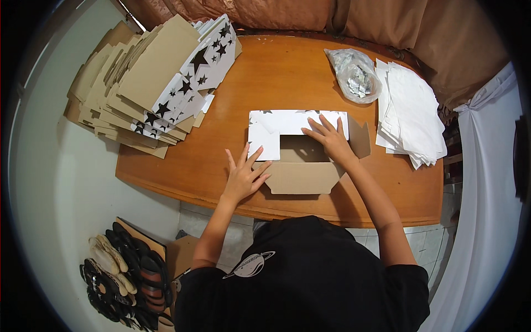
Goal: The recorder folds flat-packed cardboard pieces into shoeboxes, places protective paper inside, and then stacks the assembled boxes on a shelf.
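Observation:
A partly folded cardboard box [301,178], white with dark stars outside and brown inside, lies on the table in front of me. Its brown front flap hangs toward me, and a dark opening shows in the middle. My left hand [243,177] has its fingers spread, with the tips on the white left flap [264,145]. Across the white far panel [287,122] lie the spread fingers of my right hand [332,141]. A brown flap [359,139] sticks out at the box's right end. Neither hand grips anything.
Flattened cardboard boxes [149,72] are piled high at the table's [276,66] far left. A clear plastic bag [354,74] of small silvery packets stands at the far right, beside white paper sheets [409,113]. Sandals [127,265] sit on the lower left.

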`<action>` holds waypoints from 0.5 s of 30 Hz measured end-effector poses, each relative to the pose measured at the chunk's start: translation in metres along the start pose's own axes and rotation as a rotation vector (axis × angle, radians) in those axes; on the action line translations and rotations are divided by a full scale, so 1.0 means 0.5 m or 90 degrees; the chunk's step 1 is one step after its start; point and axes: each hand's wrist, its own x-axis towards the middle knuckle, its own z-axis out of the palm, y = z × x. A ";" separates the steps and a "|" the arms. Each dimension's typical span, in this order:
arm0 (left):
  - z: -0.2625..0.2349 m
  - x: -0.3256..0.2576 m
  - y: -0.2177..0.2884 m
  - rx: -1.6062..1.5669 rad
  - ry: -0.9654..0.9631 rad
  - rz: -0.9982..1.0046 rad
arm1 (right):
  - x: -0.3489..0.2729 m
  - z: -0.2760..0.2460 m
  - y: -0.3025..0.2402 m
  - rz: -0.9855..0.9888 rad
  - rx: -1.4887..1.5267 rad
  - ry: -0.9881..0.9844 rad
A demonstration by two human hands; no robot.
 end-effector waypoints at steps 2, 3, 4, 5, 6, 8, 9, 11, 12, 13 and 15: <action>-0.006 0.008 -0.006 -0.012 -0.003 0.013 | 0.002 -0.007 -0.001 -0.001 0.002 -0.003; -0.013 0.016 -0.011 -0.040 -0.035 0.015 | 0.003 -0.014 -0.004 0.008 0.008 -0.024; -0.019 0.024 -0.015 -0.068 -0.068 0.017 | 0.003 -0.016 -0.006 0.016 0.015 -0.046; -0.024 0.035 -0.016 -0.068 -0.068 0.014 | 0.004 -0.014 -0.005 0.014 0.016 -0.047; -0.033 0.054 -0.011 -0.023 -0.064 0.034 | 0.005 -0.014 -0.001 0.012 0.012 -0.041; -0.031 0.065 -0.003 0.019 -0.061 0.054 | 0.003 -0.013 -0.001 0.012 0.007 -0.036; -0.025 0.068 0.000 0.063 -0.071 0.064 | 0.004 -0.016 -0.003 0.011 0.006 -0.031; -0.013 0.070 0.001 0.105 -0.080 0.076 | 0.003 -0.015 -0.001 0.012 0.003 -0.027; -0.014 0.069 0.003 0.112 -0.074 0.070 | 0.001 -0.014 -0.001 0.002 -0.019 -0.022; -0.014 0.069 0.006 0.120 -0.069 0.065 | -0.002 -0.014 0.000 -0.008 -0.041 -0.016; -0.021 0.080 0.019 0.098 -0.093 0.035 | -0.017 -0.023 -0.003 0.002 0.008 0.037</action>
